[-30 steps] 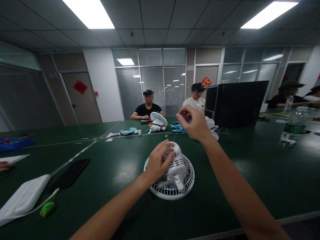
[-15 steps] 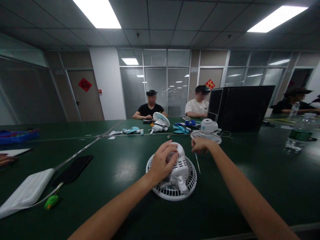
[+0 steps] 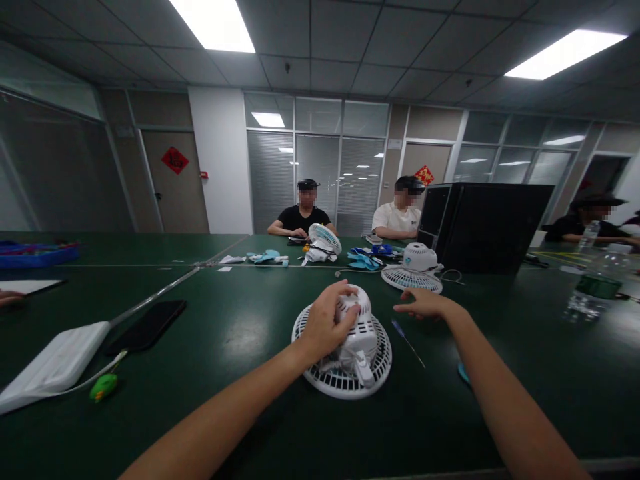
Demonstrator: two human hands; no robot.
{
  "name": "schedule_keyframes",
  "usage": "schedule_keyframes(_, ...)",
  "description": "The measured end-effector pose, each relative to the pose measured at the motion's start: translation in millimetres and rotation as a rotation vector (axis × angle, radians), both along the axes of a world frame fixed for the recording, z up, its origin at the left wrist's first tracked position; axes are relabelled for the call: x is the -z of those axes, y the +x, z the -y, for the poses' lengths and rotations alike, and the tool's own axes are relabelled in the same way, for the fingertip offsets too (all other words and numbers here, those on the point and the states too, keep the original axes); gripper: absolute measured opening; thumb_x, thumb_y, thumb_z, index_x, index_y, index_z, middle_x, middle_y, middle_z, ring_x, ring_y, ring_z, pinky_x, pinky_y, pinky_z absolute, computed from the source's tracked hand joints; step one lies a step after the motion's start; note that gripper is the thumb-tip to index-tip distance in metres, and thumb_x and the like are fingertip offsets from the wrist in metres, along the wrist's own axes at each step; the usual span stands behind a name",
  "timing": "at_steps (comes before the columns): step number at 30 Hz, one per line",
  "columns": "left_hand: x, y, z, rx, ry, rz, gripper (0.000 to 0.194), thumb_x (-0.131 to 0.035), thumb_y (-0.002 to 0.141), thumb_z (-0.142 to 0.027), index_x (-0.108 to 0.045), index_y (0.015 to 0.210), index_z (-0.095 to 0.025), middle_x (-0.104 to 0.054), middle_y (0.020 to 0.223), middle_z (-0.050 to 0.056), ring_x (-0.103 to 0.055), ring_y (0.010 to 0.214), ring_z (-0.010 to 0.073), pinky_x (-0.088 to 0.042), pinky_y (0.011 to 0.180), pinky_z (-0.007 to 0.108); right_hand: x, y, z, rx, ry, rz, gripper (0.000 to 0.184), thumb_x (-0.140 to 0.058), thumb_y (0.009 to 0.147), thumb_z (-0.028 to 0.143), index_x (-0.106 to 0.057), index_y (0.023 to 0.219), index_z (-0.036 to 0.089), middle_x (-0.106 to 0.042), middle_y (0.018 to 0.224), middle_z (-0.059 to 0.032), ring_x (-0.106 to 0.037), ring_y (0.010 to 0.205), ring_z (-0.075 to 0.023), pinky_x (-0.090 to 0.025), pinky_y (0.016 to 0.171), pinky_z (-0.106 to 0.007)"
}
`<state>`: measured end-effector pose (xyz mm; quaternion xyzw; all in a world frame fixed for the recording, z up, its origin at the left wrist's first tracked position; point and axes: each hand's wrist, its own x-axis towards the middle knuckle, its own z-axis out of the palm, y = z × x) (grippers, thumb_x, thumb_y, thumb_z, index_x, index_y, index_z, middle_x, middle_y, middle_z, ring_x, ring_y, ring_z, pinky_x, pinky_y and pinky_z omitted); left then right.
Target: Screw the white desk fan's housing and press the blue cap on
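A white fan [image 3: 360, 347] lies with its round slotted grille down on the green table in front of me. My left hand [image 3: 333, 313] is wrapped over the motor housing on top, fingers on the far side and thumb on the near side. To the right of the fan a screwdriver [image 3: 407, 341] with a bluish handle and thin metal shaft rests on the table. My right hand [image 3: 424, 304] is just above and beyond the handle, apart from it, fingers spread and holding nothing. Under my right forearm a small blue piece [image 3: 464, 373] partly shows.
Behind my right hand stands a second white fan [image 3: 415, 267], with a black computer case [image 3: 490, 227] farther back. Blue fan blades [image 3: 265, 256] and another fan [image 3: 323, 243] lie toward two seated people. At left are a white power bank [image 3: 55, 357] and a phone [image 3: 147, 327]; a bottle [image 3: 600, 280] stands right.
My right hand has let go of the screwdriver, which now lies on the table, and has moved slightly right with its fingers opened. My left hand stays on the fan.
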<state>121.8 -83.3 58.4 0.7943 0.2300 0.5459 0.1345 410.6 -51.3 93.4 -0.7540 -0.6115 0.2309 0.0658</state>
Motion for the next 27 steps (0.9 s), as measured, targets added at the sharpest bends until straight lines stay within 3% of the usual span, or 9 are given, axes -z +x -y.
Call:
schedule_keyframes(3,0.5,0.3,0.3,0.004,-0.018,0.008,0.027,-0.056,0.088,-0.024,-0.054,0.115,-0.018,-0.066,0.117,0.012,-0.056,0.122,0.026,-0.04,0.107,0.043,-5.5,14.7,19.1,-0.045,0.137,0.05,0.066,-0.057,0.076,0.066,-0.053,0.117,0.015,-0.068,0.108,-0.0147,-0.067,0.091,-0.0255,-0.051,0.075,-0.035)
schedule_keyframes(6,0.8,0.4,0.2,0.011,-0.021,0.012,0.026,-0.056,0.088,-0.024,-0.053,0.114,-0.019,-0.065,0.118,0.012,-0.054,0.124,0.026,-0.04,0.107,0.043,2.1,28.8,43.3,-0.018,0.185,0.11,0.072,-0.054,0.074,0.07,-0.057,0.118,0.014,-0.066,0.115,-0.0169,-0.064,0.102,-0.0288,-0.049,0.088,-0.038)
schedule_keyframes(12,-3.0,-0.7,1.6,0.024,-0.012,-0.002,0.027,-0.056,0.089,-0.024,-0.053,0.115,-0.019,-0.065,0.118,0.011,-0.054,0.124,0.0258,-0.04,0.107,0.042,48.9,54.5,98.8,0.041,0.175,0.072,0.099,-0.059,0.061,0.077,-0.047,0.139,0.017,-0.053,0.139,-0.0182,-0.054,0.123,-0.0365,-0.047,0.099,-0.046)
schedule_keyframes(17,-5.6,-0.9,-0.9,0.036,-0.014,0.02,0.03,-0.057,0.088,-0.024,-0.051,0.117,-0.019,-0.063,0.118,0.01,-0.059,0.115,0.0234,-0.043,0.103,0.039,74.0,80.3,121.4,-0.022,0.241,-0.074,0.084,-0.057,0.065,0.073,-0.055,0.133,0.024,-0.06,0.132,-0.0151,-0.059,0.117,-0.0351,-0.052,0.095,-0.043)
schedule_keyframes(22,-3.0,0.2,-5.7,0.06,-0.09,0.103,0.042,-0.065,0.083,-0.025,-0.047,0.12,-0.019,-0.06,0.122,0.011,-0.059,0.114,0.0231,-0.045,0.103,0.038,69.3,85.6,110.7,-0.092,0.208,-0.081,0.06,-0.061,0.065,0.068,-0.069,0.11,0.03,-0.068,0.12,-0.0099,-0.061,0.113,-0.0339,-0.052,0.096,-0.043)
schedule_keyframes(27,4.2,3.8,-5.7,0.037,-0.302,0.18,0.058,-0.071,0.079,-0.032,-0.039,0.126,-0.018,-0.058,0.127,0.014,-0.055,0.121,0.026,-0.038,0.109,0.045,43.2,59.9,99.6,-0.125,0.325,-0.104,0.059,-0.065,0.068,0.061,-0.064,0.117,0.029,-0.064,0.124,-0.0105,-0.06,0.112,-0.0325,-0.054,0.09,-0.041)
